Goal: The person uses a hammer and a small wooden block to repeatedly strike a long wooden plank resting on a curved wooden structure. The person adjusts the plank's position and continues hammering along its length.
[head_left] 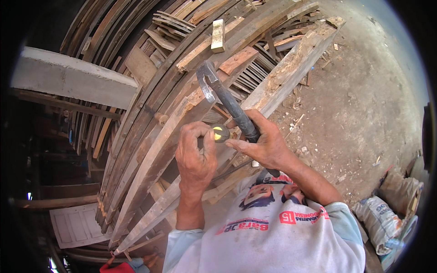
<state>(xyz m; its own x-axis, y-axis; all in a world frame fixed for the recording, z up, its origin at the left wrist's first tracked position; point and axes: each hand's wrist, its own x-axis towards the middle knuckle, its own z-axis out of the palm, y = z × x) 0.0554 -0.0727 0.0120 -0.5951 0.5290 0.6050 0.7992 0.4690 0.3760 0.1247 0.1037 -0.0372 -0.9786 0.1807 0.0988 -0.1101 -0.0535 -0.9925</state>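
Hammer and yellow-and-black piece held above stacked timbers

The hammer is held aslant over the timbers, its curved metal head turned toward the upper left. Its dark handle is gripped by the right hand, whose fingers are closed around it, with the thumb stretched toward the left. The small rounded piece is held just beside the hammer, between the two hands. It is pinched at its yellow side by the left hand, which is narrowed, with thumb and fingers bent together. Whether the piece is also touched by the right thumb cannot be told.

Beneath the hands, long, rough timbers are laid side by side, bowed by the lens. A short wood block is rested on them beyond the hammer head, and thin slats are stacked among them. A pale concrete beam is seen at the left, with a white panelled door lower down. At the right, the dusty floor is strewn with chips, and filled sacks are heaped at its near edge.
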